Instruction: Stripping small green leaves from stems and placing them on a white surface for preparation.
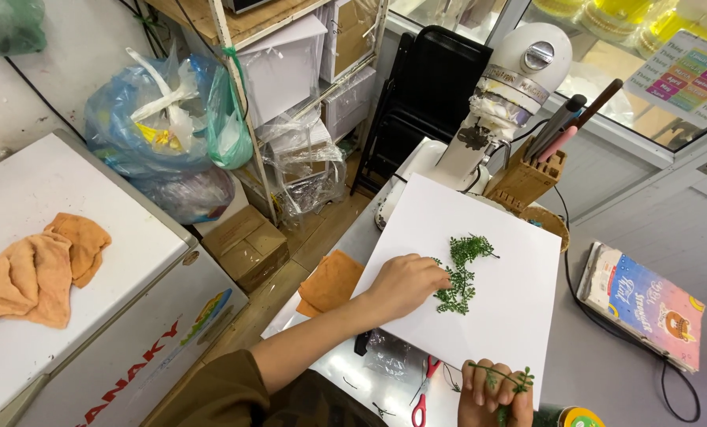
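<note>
Nearest the camera, at the bottom edge of the view, your right hand (492, 395) was curled with its fingers pressed together around a small green sprig (505, 381), the leafy tip poking out past your knuckles. Just to its left lay a pair of red-handled scissors (424, 393) on the grey table (606, 372), beside a crumpled scrap of clear plastic (385, 354).

Your left hand (405, 283) reached across onto a large white sheet (495, 316) that lay tilted on the table. Its fingertips were bunched together and pressed down on the lower end of a cluster of green sprigs (460, 273), which lay near the middle of the sheet. I could not tell whether you pinched a stem there or only held it flat.

An orange cloth (329, 282) lay just beside your left wrist, half under the sheet's edge. Beyond the sheet stood a wooden knife block (523, 180) and a white stand mixer (511, 87). A colourful book (642, 304) lay to the right, well apart from the sheet. To your left, a white chest freezer (77, 316) carried another crumpled orange cloth (41, 269).
</note>
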